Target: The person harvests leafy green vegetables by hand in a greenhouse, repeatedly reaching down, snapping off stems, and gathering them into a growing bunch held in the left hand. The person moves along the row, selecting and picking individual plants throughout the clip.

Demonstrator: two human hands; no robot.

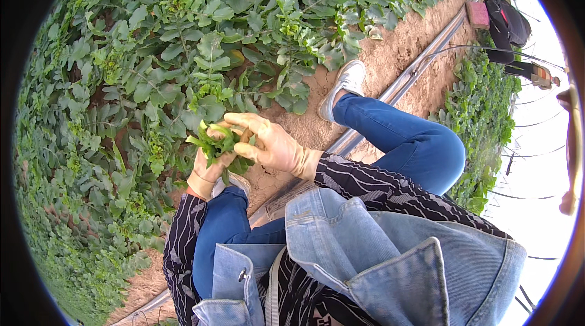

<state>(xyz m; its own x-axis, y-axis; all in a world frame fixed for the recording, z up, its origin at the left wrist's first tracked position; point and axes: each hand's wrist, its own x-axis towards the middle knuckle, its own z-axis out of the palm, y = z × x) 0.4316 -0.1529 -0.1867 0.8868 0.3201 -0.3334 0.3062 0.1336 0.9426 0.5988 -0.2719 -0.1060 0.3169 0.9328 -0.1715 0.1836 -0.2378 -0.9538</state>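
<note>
Both hands wear pale, cream-coloured gloves. My left hand (210,166) holds a small bunch of cut green leaves and stems (218,141), the pale stem ends towards the upper left. From the right, my right hand (274,145) reaches against the bunch, thumb and fingers spread around its near side. Whether its fingertips grip any leaf is hidden. Leafy green plants (210,58) with lobed leaves grow close beyond both hands.
Bare soil (292,129) lies around my white shoes (349,79). A metal rail (411,72) runs diagonally past my bent legs, with more plants (475,111) on its far side. Two people (507,22) (541,77) are at the upper right, near a pink block (478,15).
</note>
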